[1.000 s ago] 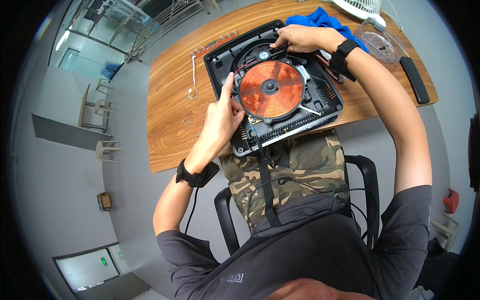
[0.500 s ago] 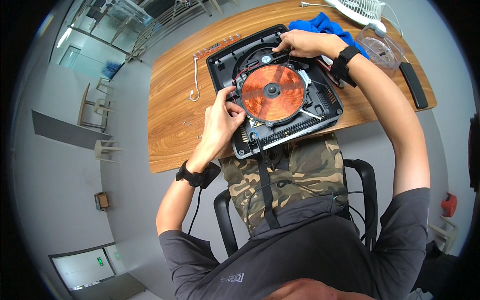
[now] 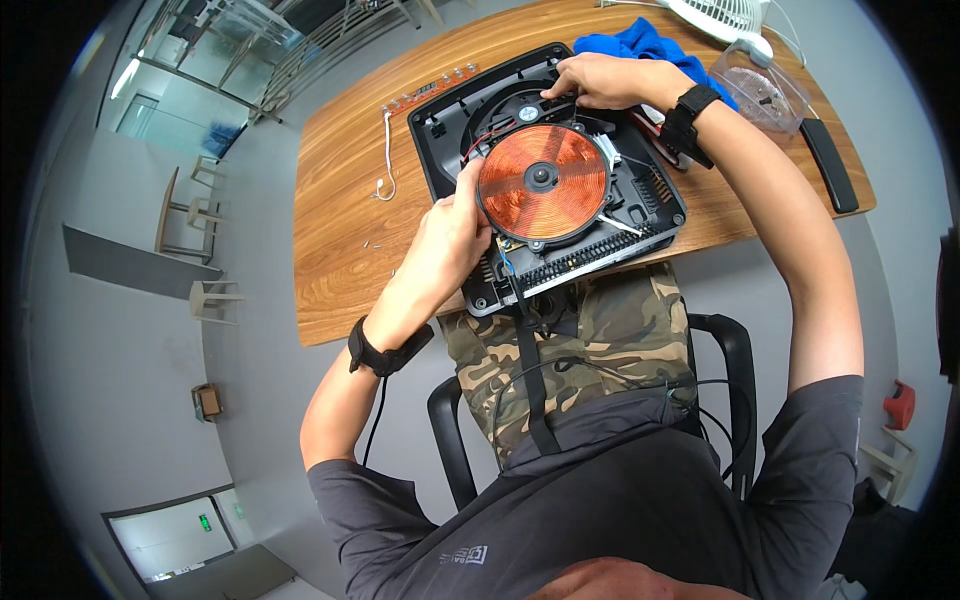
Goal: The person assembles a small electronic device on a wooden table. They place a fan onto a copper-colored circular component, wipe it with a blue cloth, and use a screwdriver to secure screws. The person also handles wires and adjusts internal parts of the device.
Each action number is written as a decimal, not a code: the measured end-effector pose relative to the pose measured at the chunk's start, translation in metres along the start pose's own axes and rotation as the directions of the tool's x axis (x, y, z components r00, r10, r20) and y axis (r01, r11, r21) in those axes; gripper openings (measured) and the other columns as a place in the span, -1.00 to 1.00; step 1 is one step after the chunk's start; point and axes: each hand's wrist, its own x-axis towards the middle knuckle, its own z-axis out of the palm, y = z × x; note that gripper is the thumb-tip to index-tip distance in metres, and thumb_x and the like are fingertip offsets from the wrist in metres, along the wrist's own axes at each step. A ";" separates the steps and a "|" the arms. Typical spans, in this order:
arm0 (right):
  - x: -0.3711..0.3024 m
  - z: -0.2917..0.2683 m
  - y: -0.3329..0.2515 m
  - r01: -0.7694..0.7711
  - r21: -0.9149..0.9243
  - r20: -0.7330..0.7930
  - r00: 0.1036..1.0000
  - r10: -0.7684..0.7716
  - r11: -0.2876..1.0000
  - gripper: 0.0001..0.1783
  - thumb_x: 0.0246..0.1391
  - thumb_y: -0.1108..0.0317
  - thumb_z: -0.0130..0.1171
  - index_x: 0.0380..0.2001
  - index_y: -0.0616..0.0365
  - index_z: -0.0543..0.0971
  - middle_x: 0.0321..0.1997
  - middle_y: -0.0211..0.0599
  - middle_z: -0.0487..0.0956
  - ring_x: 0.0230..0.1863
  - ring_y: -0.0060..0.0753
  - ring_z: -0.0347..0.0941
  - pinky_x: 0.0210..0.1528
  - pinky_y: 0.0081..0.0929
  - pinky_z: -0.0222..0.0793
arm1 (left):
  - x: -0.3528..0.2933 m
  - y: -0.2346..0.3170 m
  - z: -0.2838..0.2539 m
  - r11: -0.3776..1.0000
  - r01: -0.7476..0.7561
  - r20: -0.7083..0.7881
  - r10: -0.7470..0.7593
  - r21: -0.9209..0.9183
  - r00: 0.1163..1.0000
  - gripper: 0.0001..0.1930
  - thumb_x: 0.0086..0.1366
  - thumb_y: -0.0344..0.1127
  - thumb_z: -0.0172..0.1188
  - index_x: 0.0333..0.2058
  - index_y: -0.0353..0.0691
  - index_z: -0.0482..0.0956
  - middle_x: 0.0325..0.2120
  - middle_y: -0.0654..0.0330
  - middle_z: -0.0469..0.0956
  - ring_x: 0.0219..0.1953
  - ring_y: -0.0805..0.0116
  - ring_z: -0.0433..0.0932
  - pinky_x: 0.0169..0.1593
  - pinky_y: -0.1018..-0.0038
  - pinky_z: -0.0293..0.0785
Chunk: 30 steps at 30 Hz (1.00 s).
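The coil (image 3: 568, 194) is gleaming copper-orange (darker bands are crossing it), the case (image 3: 432, 152) is showing black, the cloth (image 3: 640, 42) blue, the trousers (image 3: 630, 318) camouflage, the table (image 3: 340, 215) brown grain.

A wood-topped bench (image 3: 335, 220) is standing on a grey floor (image 3: 270, 420), with a black armchair (image 3: 741, 390) sitting close by. Pale stools (image 3: 212, 300) are standing near the grey left-hand wall (image 3: 120, 370); a light tube (image 3: 125, 78) is glowing at upper left, and a green sign (image 3: 205, 522) is shining by a pale doorway (image 3: 165, 545).

Fan (image 3: 722, 16): cut off above
Left hand (image 3: 447, 242): fingertips partly hidden
Right hand (image 3: 612, 80): grip unclear
Bits (image 3: 367, 244): too small to tell
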 end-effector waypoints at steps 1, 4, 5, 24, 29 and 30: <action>0.000 0.000 0.001 0.008 -0.012 -0.001 1.000 -0.008 1.000 -0.37 0.03 0.66 0.21 0.22 0.06 0.56 -0.14 -0.08 0.50 -0.18 -0.09 0.56 -0.08 -0.26 0.49 | 0.001 0.002 -0.001 1.000 0.002 0.012 -0.002 0.006 1.000 -0.18 0.10 -0.65 0.24 0.33 -0.28 0.10 -0.48 -0.04 0.65 -0.37 -0.06 0.69 -0.26 0.19 0.61; -0.002 0.000 0.001 0.024 -0.033 -0.004 1.000 -0.024 0.999 -0.37 0.02 0.66 0.21 0.22 0.06 0.56 -0.14 -0.08 0.51 -0.18 -0.08 0.55 -0.08 -0.26 0.49 | 0.004 0.004 -0.002 0.999 -0.008 0.042 0.006 0.044 0.999 -0.14 0.09 -0.66 0.24 0.36 -0.29 0.07 -0.47 -0.06 0.65 -0.36 -0.10 0.67 -0.25 0.17 0.60; 0.000 -0.001 0.001 0.025 -0.033 -0.004 1.000 -0.025 0.999 -0.37 0.02 0.65 0.21 0.21 0.06 0.56 -0.15 -0.08 0.51 -0.18 -0.08 0.55 -0.08 -0.26 0.49 | 0.004 0.002 -0.002 0.997 -0.021 0.045 0.018 0.068 0.999 -0.13 0.08 -0.66 0.24 0.37 -0.29 0.06 -0.46 -0.07 0.65 -0.36 -0.11 0.67 -0.24 0.16 0.60; -0.002 0.000 -0.003 -0.010 -0.024 -0.005 1.000 0.010 1.000 -0.40 0.03 0.62 0.21 0.20 0.07 0.57 -0.15 -0.13 0.52 -0.23 -0.12 0.52 -0.11 -0.27 0.47 | -0.006 -0.007 -0.003 0.951 -0.149 0.019 0.149 0.271 0.989 -0.43 0.13 -0.52 0.36 0.14 -0.18 0.42 -0.39 0.11 0.67 -0.28 0.09 0.60 -0.13 0.22 0.57; 0.000 0.003 0.001 0.009 -0.016 -0.012 1.000 -0.009 1.000 -0.39 0.02 0.63 0.21 0.20 0.07 0.57 -0.14 -0.10 0.52 -0.23 -0.10 0.54 -0.11 -0.26 0.48 | -0.009 -0.015 0.003 0.993 0.045 -0.062 -0.039 0.110 0.997 -0.70 0.14 -0.43 0.43 -0.14 -0.26 0.62 -0.40 0.13 0.68 -0.36 0.15 0.62 -0.21 0.27 0.59; -0.001 0.003 0.002 0.002 -0.012 -0.008 1.000 -0.002 1.000 -0.39 0.03 0.63 0.21 0.20 0.06 0.57 -0.14 -0.10 0.51 -0.23 -0.09 0.54 -0.11 -0.25 0.48 | -0.008 -0.015 0.003 0.992 0.113 -0.057 -0.110 0.058 0.992 -0.75 0.14 -0.42 0.44 -0.20 -0.28 0.65 -0.40 0.14 0.68 -0.37 0.16 0.62 -0.23 0.29 0.59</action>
